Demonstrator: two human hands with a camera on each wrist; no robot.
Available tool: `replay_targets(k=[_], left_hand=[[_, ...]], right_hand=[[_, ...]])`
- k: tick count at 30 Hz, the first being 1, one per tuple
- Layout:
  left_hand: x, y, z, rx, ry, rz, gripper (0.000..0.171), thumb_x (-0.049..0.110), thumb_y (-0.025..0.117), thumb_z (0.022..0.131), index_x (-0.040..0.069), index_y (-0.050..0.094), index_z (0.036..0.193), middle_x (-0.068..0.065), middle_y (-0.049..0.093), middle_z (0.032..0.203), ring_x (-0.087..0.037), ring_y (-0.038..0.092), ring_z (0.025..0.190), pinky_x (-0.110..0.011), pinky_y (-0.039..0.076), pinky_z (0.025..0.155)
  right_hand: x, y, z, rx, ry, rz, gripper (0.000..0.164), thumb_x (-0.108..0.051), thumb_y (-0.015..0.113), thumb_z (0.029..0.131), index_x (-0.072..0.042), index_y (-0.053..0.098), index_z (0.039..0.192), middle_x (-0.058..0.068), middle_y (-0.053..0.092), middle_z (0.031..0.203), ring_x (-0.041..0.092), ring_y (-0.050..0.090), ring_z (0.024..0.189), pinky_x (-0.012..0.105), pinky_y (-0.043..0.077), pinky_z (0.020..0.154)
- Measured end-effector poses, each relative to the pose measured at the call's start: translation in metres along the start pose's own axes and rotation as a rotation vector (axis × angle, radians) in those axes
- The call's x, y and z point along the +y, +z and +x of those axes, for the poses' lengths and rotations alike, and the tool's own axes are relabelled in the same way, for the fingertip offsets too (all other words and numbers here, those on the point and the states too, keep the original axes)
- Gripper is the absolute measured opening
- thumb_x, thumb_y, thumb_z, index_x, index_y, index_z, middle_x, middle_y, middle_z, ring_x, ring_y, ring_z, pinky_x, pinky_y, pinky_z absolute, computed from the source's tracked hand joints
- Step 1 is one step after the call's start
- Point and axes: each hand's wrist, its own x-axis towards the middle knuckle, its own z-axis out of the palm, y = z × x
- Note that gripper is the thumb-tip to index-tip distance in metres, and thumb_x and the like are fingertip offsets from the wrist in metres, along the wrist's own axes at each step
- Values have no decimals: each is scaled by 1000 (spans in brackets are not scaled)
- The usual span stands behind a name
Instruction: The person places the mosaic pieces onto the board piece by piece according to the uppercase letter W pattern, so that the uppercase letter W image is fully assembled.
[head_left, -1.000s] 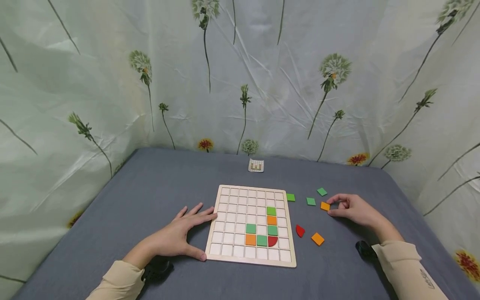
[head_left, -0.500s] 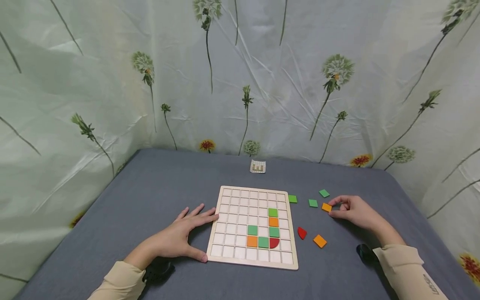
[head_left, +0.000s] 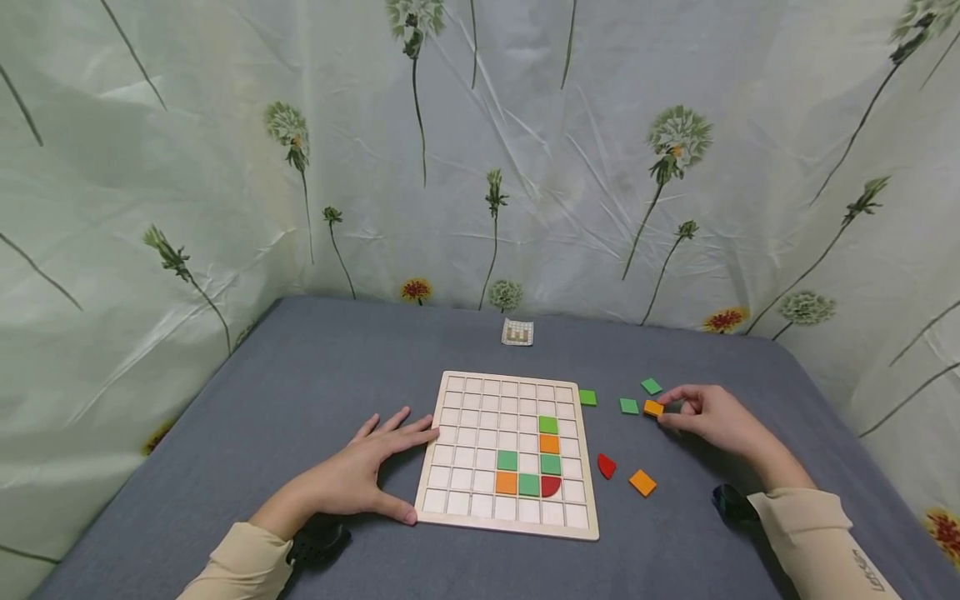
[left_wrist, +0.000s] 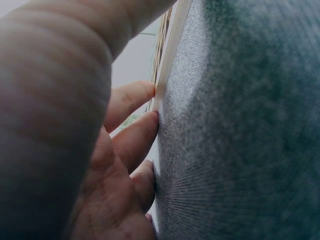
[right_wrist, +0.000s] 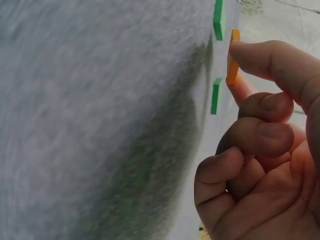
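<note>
My right hand (head_left: 705, 417) pinches an orange square tile (head_left: 653, 408) between thumb and index finger, its other fingers curled in. In the right wrist view the orange tile (right_wrist: 233, 57) shows edge-on, lifted off the cloth, with two green tiles beyond it. To the left of the wooden grid board (head_left: 480, 530), my left hand (head_left: 352, 475) lies with spread fingers, index fingertip and thumb tip at the board's left edge. Green, orange and red tiles, among them a red quarter-round tile (head_left: 551, 486), sit in cells on the board's right half.
Right of the board lie a light green tile (head_left: 588, 398), two darker green tiles, one of them the nearer green tile (head_left: 628, 406), a red quarter-round piece (head_left: 607, 467) and another orange tile (head_left: 642, 482). A small patterned card (head_left: 517, 332) lies at the back of the grey-covered table.
The right hand has raised the orange tile slightly off the table. The left hand stays at the board's edge; the whole view has shifted a little.
</note>
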Motion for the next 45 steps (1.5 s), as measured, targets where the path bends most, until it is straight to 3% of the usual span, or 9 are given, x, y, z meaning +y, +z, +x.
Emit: replay_targets(k=[14, 24, 33, 45], left_hand=[[-1, 2, 3, -6, -18, -1, 107, 55, 95, 75, 27, 45, 165, -4, 34, 177, -46, 9, 168, -77, -4, 127], [-1, 0, 2, 4, -5, 18, 108, 55, 95, 74, 28, 45, 165, -3, 34, 177, -45, 11, 168, -77, -3, 127], [0, 0, 1, 1, -4, 13, 107, 55, 95, 74, 28, 45, 165, -4, 34, 177, -46, 10, 168, -77, -3, 127], [0, 0, 1, 2, -8, 20, 108, 56, 95, 74, 27, 45, 165, -3, 35, 176, -45, 11, 168, -77, -3, 127]], right_hand=[[-26, 3, 1, 23, -53, -34, 37, -28, 80, 97, -1, 73, 123, -4, 54, 69, 8, 37, 54, 25, 31, 51], [-53, 8, 3, -1, -81, -4, 37, -29, 80, 96, -4, 74, 124, -3, 52, 70, 9, 36, 54, 26, 32, 51], [-68, 20, 9, -29, -98, 51, 36, -24, 81, 96, -2, 73, 124, -2, 52, 72, 10, 38, 56, 26, 32, 52], [-80, 30, 13, -55, -98, 40, 33, -23, 81, 96, -5, 74, 122, 0, 52, 74, 12, 40, 58, 25, 33, 52]])
